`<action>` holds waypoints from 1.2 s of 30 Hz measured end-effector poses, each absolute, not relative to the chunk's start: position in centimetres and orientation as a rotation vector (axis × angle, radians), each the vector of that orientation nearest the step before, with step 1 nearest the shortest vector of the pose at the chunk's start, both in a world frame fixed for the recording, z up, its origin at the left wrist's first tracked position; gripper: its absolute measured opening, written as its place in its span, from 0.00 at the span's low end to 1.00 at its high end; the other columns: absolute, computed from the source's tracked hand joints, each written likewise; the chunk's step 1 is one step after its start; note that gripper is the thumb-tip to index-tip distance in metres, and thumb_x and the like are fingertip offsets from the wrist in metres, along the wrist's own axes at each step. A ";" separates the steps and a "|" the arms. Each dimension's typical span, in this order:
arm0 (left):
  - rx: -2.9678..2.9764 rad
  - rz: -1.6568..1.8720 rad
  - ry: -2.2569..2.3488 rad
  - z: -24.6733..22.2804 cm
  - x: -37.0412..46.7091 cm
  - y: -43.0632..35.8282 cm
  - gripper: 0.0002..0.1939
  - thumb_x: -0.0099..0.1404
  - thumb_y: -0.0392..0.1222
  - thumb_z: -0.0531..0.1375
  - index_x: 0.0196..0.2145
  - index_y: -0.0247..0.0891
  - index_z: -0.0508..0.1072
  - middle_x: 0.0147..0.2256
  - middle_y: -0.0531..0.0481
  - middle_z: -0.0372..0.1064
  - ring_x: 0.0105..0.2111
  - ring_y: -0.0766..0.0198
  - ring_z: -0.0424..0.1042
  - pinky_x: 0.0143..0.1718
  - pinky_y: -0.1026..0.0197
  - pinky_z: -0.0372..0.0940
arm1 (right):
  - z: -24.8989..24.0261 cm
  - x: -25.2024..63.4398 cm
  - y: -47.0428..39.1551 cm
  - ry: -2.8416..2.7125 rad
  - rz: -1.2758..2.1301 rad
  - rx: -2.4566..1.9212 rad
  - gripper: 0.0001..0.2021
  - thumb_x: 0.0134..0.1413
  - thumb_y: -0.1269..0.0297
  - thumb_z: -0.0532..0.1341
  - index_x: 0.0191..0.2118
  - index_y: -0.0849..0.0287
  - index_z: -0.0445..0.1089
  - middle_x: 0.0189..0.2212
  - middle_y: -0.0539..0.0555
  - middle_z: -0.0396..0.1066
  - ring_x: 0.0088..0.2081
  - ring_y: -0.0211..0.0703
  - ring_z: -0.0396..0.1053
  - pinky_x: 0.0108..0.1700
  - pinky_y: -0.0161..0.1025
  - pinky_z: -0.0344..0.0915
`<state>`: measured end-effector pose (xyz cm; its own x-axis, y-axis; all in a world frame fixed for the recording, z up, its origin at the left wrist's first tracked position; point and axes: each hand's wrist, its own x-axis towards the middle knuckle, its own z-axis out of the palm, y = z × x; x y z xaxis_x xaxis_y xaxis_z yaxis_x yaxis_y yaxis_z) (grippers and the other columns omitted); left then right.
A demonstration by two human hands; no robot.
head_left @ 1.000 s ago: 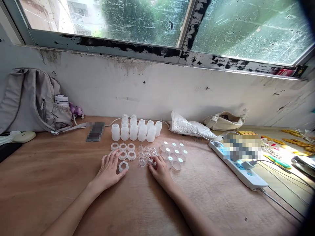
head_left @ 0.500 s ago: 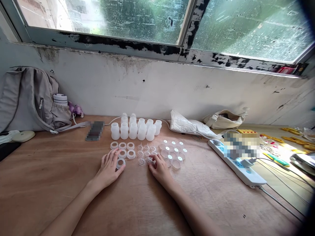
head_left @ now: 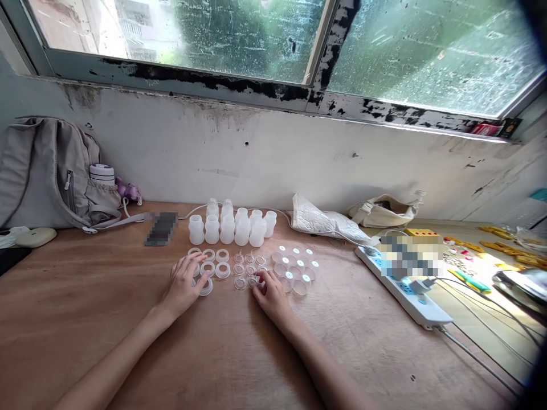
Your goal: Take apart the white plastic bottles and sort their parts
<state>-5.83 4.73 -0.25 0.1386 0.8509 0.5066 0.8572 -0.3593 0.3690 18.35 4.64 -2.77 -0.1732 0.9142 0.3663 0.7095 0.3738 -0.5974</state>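
My left hand [head_left: 183,282] rests over a group of white plastic rings [head_left: 223,270], fingers spread. Its thumb lies over the nearest ring [head_left: 205,287], and its fingertips partly cover others on the left. My right hand [head_left: 272,295] is curled low at small clear plastic discs [head_left: 240,283] set out in rows. Thumb and index finger close around one clear disc [head_left: 253,282] in the nearest row, which is partly hidden. Right of that hand lie larger clear round pieces [head_left: 299,287] and small white dots [head_left: 315,264]. Behind the rings, frosted white bottles [head_left: 228,230] stand upright in rows.
A phone-like slab [head_left: 161,229] lies left of the bottles, by a grey backpack [head_left: 72,165]. A silvery pouch [head_left: 325,219] and a cream bag [head_left: 387,210] sit along the wall. At right, a white power strip [head_left: 421,307] with cables crosses the table.
The view has shifted slightly. My left thumb has moved from the near ring's right edge to its upper side. My right hand stays at the same clear disc.
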 end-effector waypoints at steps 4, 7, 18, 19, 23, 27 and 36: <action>-2.353 -1.009 -1.635 3.1 -5.9 8.3 0.13 0.61 0.43 0.50 0.43 0.42 0.64 0.45 0.48 0.64 0.47 0.57 0.61 0.47 0.55 0.55 | -2.5 18.4 4.5 -1.914 0.401 -1.398 0.12 0.49 0.68 0.53 0.41 0.59 0.63 0.32 0.53 0.63 0.26 0.37 0.63 0.30 0.35 0.63; -2.319 -0.944 -1.583 6.7 -5.4 12.3 0.13 0.60 0.42 0.50 0.43 0.40 0.65 0.44 0.47 0.64 0.45 0.57 0.61 0.44 0.55 0.56 | -2.3 18.3 4.4 -1.907 0.397 -1.383 0.11 0.50 0.68 0.52 0.41 0.58 0.63 0.32 0.53 0.63 0.25 0.37 0.63 0.29 0.35 0.63; -2.212 -0.647 -1.676 10.1 -0.4 22.6 0.12 0.55 0.43 0.56 0.26 0.32 0.74 0.47 0.36 0.62 0.53 0.43 0.50 0.51 0.37 0.33 | -1.9 18.7 3.9 -1.861 0.432 -1.342 0.10 0.52 0.67 0.51 0.41 0.60 0.62 0.32 0.52 0.61 0.22 0.33 0.61 0.31 0.34 0.63; -2.197 -0.653 -1.691 9.9 -0.2 22.7 0.12 0.56 0.43 0.55 0.25 0.32 0.74 0.47 0.36 0.62 0.53 0.43 0.50 0.51 0.37 0.32 | -1.8 18.7 3.9 -1.859 0.437 -1.336 0.10 0.52 0.67 0.51 0.41 0.60 0.62 0.32 0.52 0.61 0.21 0.32 0.60 0.30 0.34 0.63; -2.170 -0.688 -1.682 9.8 0.1 22.3 0.13 0.57 0.43 0.53 0.26 0.33 0.75 0.48 0.37 0.61 0.53 0.46 0.49 0.53 0.38 0.30 | -1.9 18.8 3.8 -1.855 0.445 -1.325 0.11 0.52 0.66 0.51 0.41 0.60 0.62 0.32 0.52 0.61 0.21 0.32 0.60 0.30 0.34 0.62; -2.161 -0.764 -1.548 11.6 0.1 21.2 0.13 0.58 0.44 0.53 0.30 0.35 0.75 0.51 0.40 0.58 0.54 0.50 0.48 0.54 0.40 0.29 | -2.0 18.8 3.9 -1.854 0.443 -1.318 0.11 0.52 0.65 0.52 0.41 0.60 0.62 0.32 0.52 0.62 0.21 0.32 0.60 0.30 0.34 0.62; -2.094 -1.058 -1.245 18.0 -0.4 12.7 0.15 0.61 0.47 0.51 0.35 0.35 0.72 0.49 0.43 0.59 0.50 0.53 0.55 0.49 0.49 0.48 | -0.4 18.7 3.4 -1.634 0.713 -1.197 0.12 0.53 0.60 0.52 0.39 0.59 0.65 0.25 0.49 0.60 0.22 0.33 0.59 0.26 0.32 0.60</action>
<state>-0.40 12.73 17.98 0.2873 0.5104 0.8105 0.8823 -0.4704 -0.0166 18.69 3.39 -0.39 -0.0648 0.9339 0.3517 0.3767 0.3492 -0.8580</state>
